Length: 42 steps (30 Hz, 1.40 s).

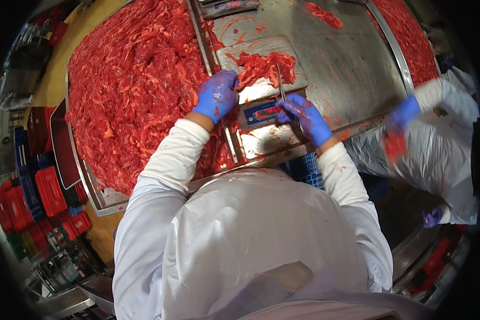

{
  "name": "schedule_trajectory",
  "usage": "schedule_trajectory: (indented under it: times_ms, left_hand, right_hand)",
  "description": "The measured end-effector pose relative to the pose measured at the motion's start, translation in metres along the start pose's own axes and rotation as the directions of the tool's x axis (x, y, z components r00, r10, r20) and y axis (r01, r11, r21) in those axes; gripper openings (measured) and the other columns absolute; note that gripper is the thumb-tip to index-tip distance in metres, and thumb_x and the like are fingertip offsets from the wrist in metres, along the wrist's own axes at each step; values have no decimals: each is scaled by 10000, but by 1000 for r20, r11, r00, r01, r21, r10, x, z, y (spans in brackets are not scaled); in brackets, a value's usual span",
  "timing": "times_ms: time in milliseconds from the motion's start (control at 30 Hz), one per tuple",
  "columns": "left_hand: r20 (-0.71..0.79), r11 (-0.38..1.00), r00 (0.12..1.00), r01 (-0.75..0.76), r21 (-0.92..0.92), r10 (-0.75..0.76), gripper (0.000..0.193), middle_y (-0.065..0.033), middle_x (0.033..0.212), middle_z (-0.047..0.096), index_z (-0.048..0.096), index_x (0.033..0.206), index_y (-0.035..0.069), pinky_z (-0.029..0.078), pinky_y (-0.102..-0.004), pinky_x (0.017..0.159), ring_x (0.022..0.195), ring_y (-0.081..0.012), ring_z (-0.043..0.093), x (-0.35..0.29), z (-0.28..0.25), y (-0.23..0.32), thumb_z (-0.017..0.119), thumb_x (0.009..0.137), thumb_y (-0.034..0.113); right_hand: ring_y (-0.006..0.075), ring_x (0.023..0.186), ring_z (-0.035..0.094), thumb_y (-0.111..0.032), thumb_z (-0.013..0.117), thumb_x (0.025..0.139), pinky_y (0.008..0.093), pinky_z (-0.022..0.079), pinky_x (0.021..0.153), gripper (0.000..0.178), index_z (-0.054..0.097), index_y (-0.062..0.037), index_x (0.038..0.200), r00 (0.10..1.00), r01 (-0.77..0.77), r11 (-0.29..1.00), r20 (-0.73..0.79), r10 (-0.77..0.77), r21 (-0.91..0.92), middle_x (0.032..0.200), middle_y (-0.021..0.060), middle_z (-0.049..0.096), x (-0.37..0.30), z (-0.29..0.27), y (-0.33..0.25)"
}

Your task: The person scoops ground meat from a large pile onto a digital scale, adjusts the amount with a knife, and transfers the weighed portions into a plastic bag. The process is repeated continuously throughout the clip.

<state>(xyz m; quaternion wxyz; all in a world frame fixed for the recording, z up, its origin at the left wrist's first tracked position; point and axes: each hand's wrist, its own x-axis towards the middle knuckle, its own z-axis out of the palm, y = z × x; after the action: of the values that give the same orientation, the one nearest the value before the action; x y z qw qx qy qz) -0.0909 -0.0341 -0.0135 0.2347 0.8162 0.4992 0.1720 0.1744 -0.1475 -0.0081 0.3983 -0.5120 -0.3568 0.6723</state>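
My left hand (217, 97), in a blue glove, is closed at the left end of a piece of raw red meat (272, 68). The meat lies on the steel platform of a weighing scale (298, 80). Its small display panel (258, 114) faces me, partly behind my right hand. In a matching stained glove, my right hand (304, 118) grips a thin metal tool (280, 85), which points away from me over the meat. Whether the tool is a knife or tweezers I cannot tell.
A large heap of raw meat (138, 85) fills the steel tray at left, its metal rim (229, 140) beside the scale. A second scale (228, 7) stands at the far edge. More meat (405, 37) lies at right, near a co-worker's blurred gloved hand (404, 113). Red crates (51, 191) stand lower left.
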Motion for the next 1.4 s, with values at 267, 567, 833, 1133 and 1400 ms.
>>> schedule_trajectory:
  times_ms: [267, 567, 833, 1133, 1400]
  left_hand:
    - [240, 981, 970, 19, -192, 28, 195, -244, 870, 636, 614, 961, 5, 518, -471, 786, 858, -427, 651, -33, -8, 24, 624, 780, 76]
    - [210, 929, 978, 69, -364, 10, 194, -243, 861, 643, 643, 967, 15, 514, -493, 786, 861, -446, 646, -61, -12, 5, 646, 948, 208]
    - [597, 999, 803, 10, -31, 11, 176, -224, 812, 667, 646, 906, 54, 504, -473, 683, 755, -407, 651, -108, -24, -42, 674, 935, 224]
    - [-124, 946, 977, 201, 254, -174, 400, -164, 1236, 671, 747, 1181, 88, 524, -421, 1010, 1161, -332, 650, -118, -119, -98, 778, 803, 215]
    - [-90, 1000, 996, -3, -29, 0, 284, -162, 1097, 673, 726, 1111, 71, 530, -429, 973, 1084, -354, 661, -5, -33, 2, 747, 859, 202]
  right_hand:
    - [119, 883, 688, -208, 643, 1041, 265, 562, 817, 223, 699, -21, 1148, 938, -197, 973, 311, 153, 117, 952, 44, 700, 37, 34, -10]
    - [146, 854, 714, -191, 695, 1008, 326, 614, 844, 230, 707, -28, 1169, 867, -337, 877, 475, 148, 341, 968, 64, 732, 50, 35, 8]
    - [141, 816, 708, -100, 724, 929, 325, 592, 790, 152, 738, -26, 1061, 867, -165, 971, 443, 226, -173, 939, 71, 738, 29, 35, 14]
    - [152, 882, 696, -159, 691, 978, 330, 579, 916, 247, 693, -13, 1178, 994, 41, 995, 101, -50, 92, 996, 49, 722, -38, -60, 22]
    - [154, 889, 679, -297, 725, 989, 355, 563, 908, 380, 653, 3, 1210, 986, 16, 997, 167, -27, 70, 999, 58, 702, -7, 31, -11]
